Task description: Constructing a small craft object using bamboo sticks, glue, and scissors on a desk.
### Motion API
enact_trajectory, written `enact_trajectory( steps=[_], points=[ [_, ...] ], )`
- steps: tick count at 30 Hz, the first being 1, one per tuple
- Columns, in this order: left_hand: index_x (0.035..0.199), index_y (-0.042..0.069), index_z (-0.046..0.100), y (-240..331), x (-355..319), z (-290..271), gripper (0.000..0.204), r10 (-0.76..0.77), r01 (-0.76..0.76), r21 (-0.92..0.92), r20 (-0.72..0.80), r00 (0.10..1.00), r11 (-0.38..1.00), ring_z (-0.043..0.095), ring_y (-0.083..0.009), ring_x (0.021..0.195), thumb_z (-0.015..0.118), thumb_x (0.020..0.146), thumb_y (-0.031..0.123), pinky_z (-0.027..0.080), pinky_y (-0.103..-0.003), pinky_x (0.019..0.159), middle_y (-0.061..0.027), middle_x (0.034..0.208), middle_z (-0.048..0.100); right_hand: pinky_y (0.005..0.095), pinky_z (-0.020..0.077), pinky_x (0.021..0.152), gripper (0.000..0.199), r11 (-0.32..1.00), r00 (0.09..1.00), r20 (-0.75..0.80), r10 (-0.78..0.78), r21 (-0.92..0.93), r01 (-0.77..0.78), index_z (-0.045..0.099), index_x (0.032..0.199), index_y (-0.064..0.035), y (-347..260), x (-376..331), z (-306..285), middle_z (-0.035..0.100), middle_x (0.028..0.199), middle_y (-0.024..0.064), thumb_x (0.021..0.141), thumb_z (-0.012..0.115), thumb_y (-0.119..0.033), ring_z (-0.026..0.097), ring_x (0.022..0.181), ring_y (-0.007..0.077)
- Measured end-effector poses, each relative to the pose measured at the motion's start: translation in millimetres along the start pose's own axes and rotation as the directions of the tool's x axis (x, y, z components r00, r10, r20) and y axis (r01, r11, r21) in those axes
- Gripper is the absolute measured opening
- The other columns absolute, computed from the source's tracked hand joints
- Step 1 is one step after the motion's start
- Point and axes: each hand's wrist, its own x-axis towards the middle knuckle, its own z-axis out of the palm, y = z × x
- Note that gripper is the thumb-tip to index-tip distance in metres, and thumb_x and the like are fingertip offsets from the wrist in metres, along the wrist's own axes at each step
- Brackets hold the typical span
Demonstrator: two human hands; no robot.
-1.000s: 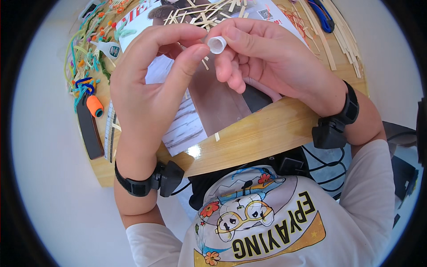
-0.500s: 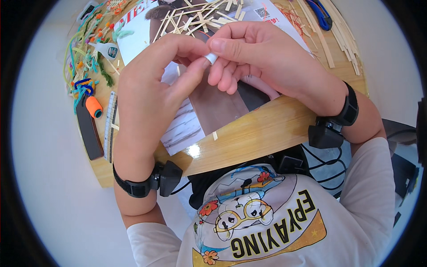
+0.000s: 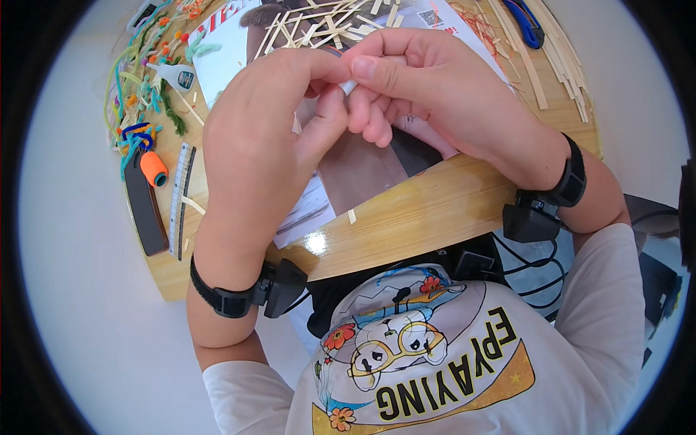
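Over the magazine page, both hands meet with their fingertips together. A small white piece (image 3: 349, 87) shows between them, mostly covered by fingers; its kind is unclear. My left hand (image 3: 264, 119) pinches it between thumb and index finger. Against its other side, my right hand (image 3: 428, 80) is closed, thumb pressed to the index finger and the remaining fingers curled. Beneath the hands lies a printed poster sheet (image 3: 355, 174), and just beyond them a loose heap of thin wooden strips (image 3: 326, 25).
At left lie tangled coloured yarn (image 3: 170, 109), a white glue bottle (image 3: 174, 75), an orange thread spool (image 3: 154, 169), a dark flat bar (image 3: 145, 210) and a ruler (image 3: 181, 203). A blue utility knife (image 3: 525, 25) and long wooden strips (image 3: 562, 61) lie at right.
My left hand has shifted slightly right and up, closing in on the right hand. Less of the white piece shows now. The right hand has barely moved.
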Motion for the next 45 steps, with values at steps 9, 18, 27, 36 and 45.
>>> enact_trajectory(
  steps=[9, 18, 27, 36, 45],
  points=[
    [0.097, 0.0, 0.064, -6.6, 3.6, -5.4, 0.021, 0.014, -0.012, -0.31, 0.002, 1.0, 0.951, 0.056, -0.0161, 0.083, 0.06, 0.077, -0.005, 0.045, -0.027, 0.079, -0.008, 0.088, 0.06, 0.0222, 0.0467, 0.058, 0.024, 0.923, 0.976, 0.215, 0.038, 0.367, -0.117, 0.056, 0.097, 0.0018, 2.1, 2.3, -11.5, 0.063, 0.075, 0.011, 0.098, 0.046, -0.019, 0.058, 0.061, 0.0124],
    [0.101, 0.002, 0.064, -24.7, 3.0, 0.5, 0.025, 0.182, -0.189, -0.35, -0.055, 0.982, 0.917, 0.054, -0.0183, 0.093, 0.071, 0.079, 0.011, 0.043, -0.03, 0.085, -0.0089, 0.104, 0.055, 0.0202, 0.0393, 0.056, 0.026, 0.932, 0.972, 0.236, -0.021, 0.356, -0.067, 0.056, 0.097, -0.0023, 3.2, 1.8, -5.0, 0.058, 0.068, 0.0056, 0.098, 0.045, -0.026, 0.049, 0.057, 0.0093],
    [0.1, 0.002, 0.065, -19.7, 6.6, -4.0, 0.024, 0.179, -0.194, -0.207, -0.091, 0.98, 0.959, 0.055, -0.0202, 0.098, 0.071, 0.079, 0.012, 0.045, -0.031, 0.085, -0.0113, 0.107, 0.058, 0.02, 0.0415, 0.059, 0.022, 0.994, 0.991, 0.097, -0.09, 0.072, 0.083, 0.058, 0.106, -0.0001, -1.3, -1.6, 3.8, 0.06, 0.078, 0.0043, 0.09, 0.056, -0.015, 0.052, 0.067, 0.0072],
    [0.099, 0.003, 0.066, -20.2, 7.5, -3.8, 0.025, 0.181, -0.169, -0.296, 0.014, 0.983, 0.94, 0.057, -0.0212, 0.1, 0.072, 0.077, 0.012, 0.046, -0.031, 0.085, -0.0113, 0.11, 0.059, 0.0202, 0.0452, 0.067, 0.032, 0.994, 0.981, 0.167, -0.103, 0.04, 0.097, 0.052, 0.12, 0.0028, -2.9, -2.2, -2.9, 0.06, 0.088, 0.0044, 0.092, 0.052, -0.013, 0.056, 0.078, 0.0077],
    [0.096, 0.003, 0.064, -16.3, 3.7, -2.0, 0.026, 0.086, -0.101, -0.316, -0.064, 0.994, 0.943, 0.055, -0.0202, 0.099, 0.075, 0.073, 0.01, 0.043, -0.032, 0.088, -0.0099, 0.107, 0.059, 0.0249, 0.0491, 0.074, 0.032, 0.997, 0.992, 0.12, -0.046, 0.073, 0.037, 0.053, 0.12, 0.0032, 1.4, -2.5, 2.6, 0.062, 0.095, 0.0066, 0.095, 0.05, -0.018, 0.059, 0.084, 0.0107]
  ],
)
